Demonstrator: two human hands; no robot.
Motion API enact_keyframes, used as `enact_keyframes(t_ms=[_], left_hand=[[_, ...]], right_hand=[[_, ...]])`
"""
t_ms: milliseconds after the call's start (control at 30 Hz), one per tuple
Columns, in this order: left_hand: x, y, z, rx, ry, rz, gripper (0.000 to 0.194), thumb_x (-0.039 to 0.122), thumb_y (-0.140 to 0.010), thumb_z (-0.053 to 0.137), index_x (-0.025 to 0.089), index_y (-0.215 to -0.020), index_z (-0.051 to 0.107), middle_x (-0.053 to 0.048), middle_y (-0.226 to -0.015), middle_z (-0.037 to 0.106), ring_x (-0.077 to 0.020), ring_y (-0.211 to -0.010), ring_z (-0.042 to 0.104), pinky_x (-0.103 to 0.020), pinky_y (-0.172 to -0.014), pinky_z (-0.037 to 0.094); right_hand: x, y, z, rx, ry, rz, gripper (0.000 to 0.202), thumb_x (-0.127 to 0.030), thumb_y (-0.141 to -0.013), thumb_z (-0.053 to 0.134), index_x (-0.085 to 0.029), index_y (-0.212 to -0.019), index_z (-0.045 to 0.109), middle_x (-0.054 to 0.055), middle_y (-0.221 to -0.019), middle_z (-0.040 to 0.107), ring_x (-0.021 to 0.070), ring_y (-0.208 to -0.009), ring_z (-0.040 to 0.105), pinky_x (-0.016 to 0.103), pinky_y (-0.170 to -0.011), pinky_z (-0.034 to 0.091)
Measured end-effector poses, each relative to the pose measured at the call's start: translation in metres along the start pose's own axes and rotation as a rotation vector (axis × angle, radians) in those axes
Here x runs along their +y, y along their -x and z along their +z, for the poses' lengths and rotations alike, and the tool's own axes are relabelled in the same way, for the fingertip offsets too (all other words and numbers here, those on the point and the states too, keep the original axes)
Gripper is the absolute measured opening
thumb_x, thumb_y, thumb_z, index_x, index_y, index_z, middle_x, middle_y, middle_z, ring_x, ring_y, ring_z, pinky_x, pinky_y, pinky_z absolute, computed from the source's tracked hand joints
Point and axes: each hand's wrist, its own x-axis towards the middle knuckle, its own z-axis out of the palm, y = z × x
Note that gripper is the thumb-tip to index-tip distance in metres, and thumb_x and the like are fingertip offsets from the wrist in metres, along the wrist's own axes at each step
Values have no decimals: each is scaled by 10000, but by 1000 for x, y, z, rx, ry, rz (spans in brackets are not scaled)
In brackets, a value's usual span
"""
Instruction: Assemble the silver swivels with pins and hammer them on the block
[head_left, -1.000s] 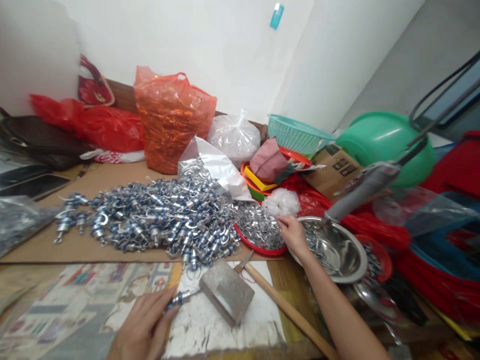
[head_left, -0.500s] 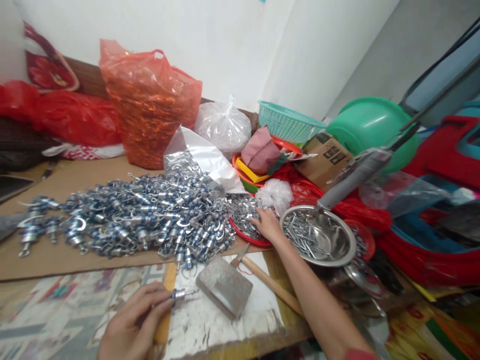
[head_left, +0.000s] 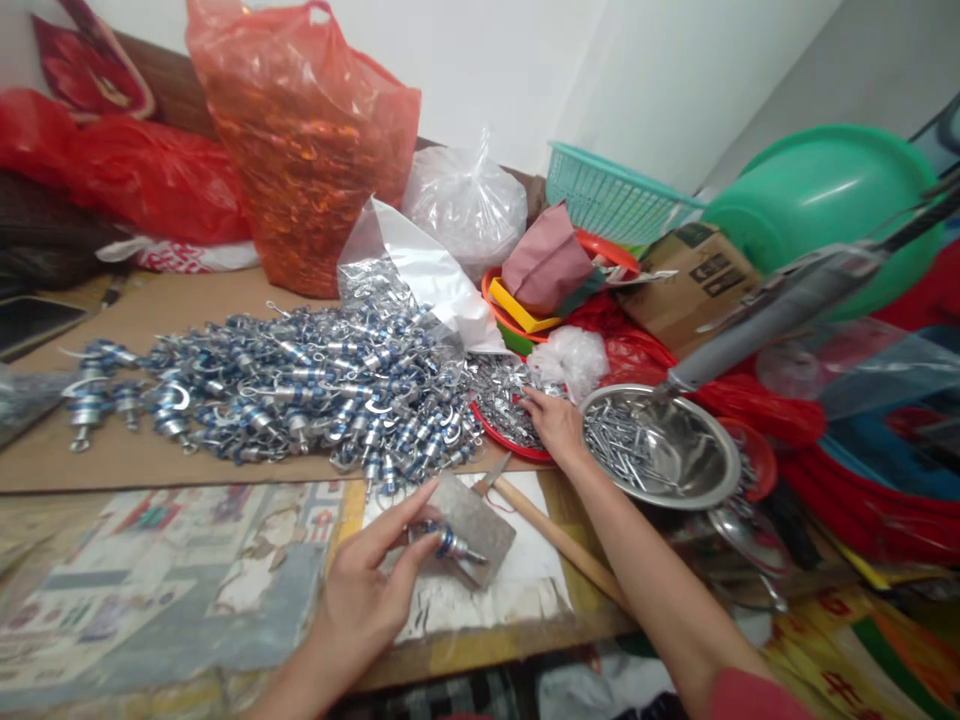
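Observation:
Between thumb and fingers, my left hand [head_left: 375,580] holds a blue-and-silver metal fitting [head_left: 450,543] over a grey metal block [head_left: 480,520]. My right hand [head_left: 553,422] reaches to a red tray [head_left: 510,442] of small silver metal pieces [head_left: 499,390]. Its fingertips are pinched together at the pieces, and whatever they hold is too small to make out. A large heap of similar blue-and-silver fittings [head_left: 315,390] lies on cardboard left of the tray. Beside the block are a wooden handle [head_left: 562,540] and a pointed blade [head_left: 493,472].
A steel bowl [head_left: 675,455] of metal pins stands right of the tray, with a grey tool [head_left: 780,315] angled above it. Behind are an orange bag [head_left: 307,150], a clear bag [head_left: 469,200], a turquoise basket [head_left: 619,195], a cardboard box [head_left: 694,285] and a green basin [head_left: 825,210].
My left hand has moved right and up, bringing the fitting over the metal block. My right hand remains at the red tray, its fingers drawn closer together. The camera view has shifted.

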Motion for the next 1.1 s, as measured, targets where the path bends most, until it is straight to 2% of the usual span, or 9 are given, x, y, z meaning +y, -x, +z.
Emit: enact_keyframes(t_ms=[167, 267, 367, 433, 533, 800, 933, 1033, 1100], left_hand=[[-1, 7, 5, 68, -28, 47, 421, 194, -770, 570, 227, -1187, 525, -22, -897, 719, -160, -845, 656, -298, -837, 495], [0, 7, 5, 103, -97, 126, 438, 177, -770, 569, 242, -1199, 513, -22, -877, 710, -161, -803, 646, -288, -765, 509], [-1, 8, 5, 98, -125, 130, 519, 177, -768, 578, 270, -1260, 439, -9, -903, 718, -154, -808, 656, -285, -787, 502], [-1, 9, 6, 108, -115, 122, 568, 177, -772, 576, 276, -1296, 382, -6, -927, 724, -153, -847, 665, -287, -838, 486], [-1, 9, 7, 126, -114, 106, 617, 177, -783, 559, 259, -1339, 304, -21, -958, 726, -155, -875, 670, -274, -844, 488], [0, 12, 7, 123, -132, 137, 627, 167, -787, 549, 242, -1350, 283, -42, -980, 721, -152, -882, 668, -283, -841, 492], [2, 11, 7, 123, -93, 100, 516, 184, -775, 567, 196, -1272, 429, -67, -949, 724, -164, -858, 671, -300, -828, 502], [7, 8, 4, 103, -57, 68, 253, 212, -761, 582, 198, -1003, 653, -74, -941, 714, -184, -882, 653, -311, -822, 502], [12, 6, 2, 84, -3, 36, 143, 223, -750, 592, 208, -837, 704, -65, -922, 707, -186, -881, 645, -302, -811, 502]], right_hand=[[2, 2, 5, 115, -248, -32, 213, -237, -763, 572, -186, -934, 690, 83, -967, 686, 229, -898, 622, 343, -832, 451], [-19, 21, -4, 154, -412, -44, 281, -225, -786, 523, -146, -1030, 637, 85, -909, 696, 195, -797, 652, 328, -758, 504], [-50, 63, -21, 86, -625, -94, 340, -216, -793, 519, -161, -1125, 565, 45, -835, 701, 142, -700, 660, 266, -659, 539], [-71, 95, -31, -110, -951, -171, 326, -161, -759, 557, -189, -1082, 594, 31, -816, 698, 137, -716, 656, 268, -683, 539], [-91, 128, -34, -239, -1101, -169, 365, -77, -719, 565, -226, -1047, 620, -4, -763, 681, 112, -685, 638, 239, -692, 527], [-99, 142, -23, -204, -1232, -107, 437, -38, -694, 579, -255, -1072, 606, -43, -689, 660, 101, -663, 619, 251, -742, 508], [-100, 146, -23, -157, -1359, -63, 443, -29, -668, 622, -264, -1044, 612, -54, -670, 668, 94, -650, 627, 227, -721, 511], [-98, 150, -22, -155, -1423, -71, 450, -47, -668, 646, -273, -1054, 593, -54, -680, 672, 95, -659, 632, 216, -700, 515], [-97, 153, -24, -161, -1419, -104, 440, -65, -688, 641, -273, -1070, 573, -48, -687, 669, 102, -659, 633, 225, -688, 522]])
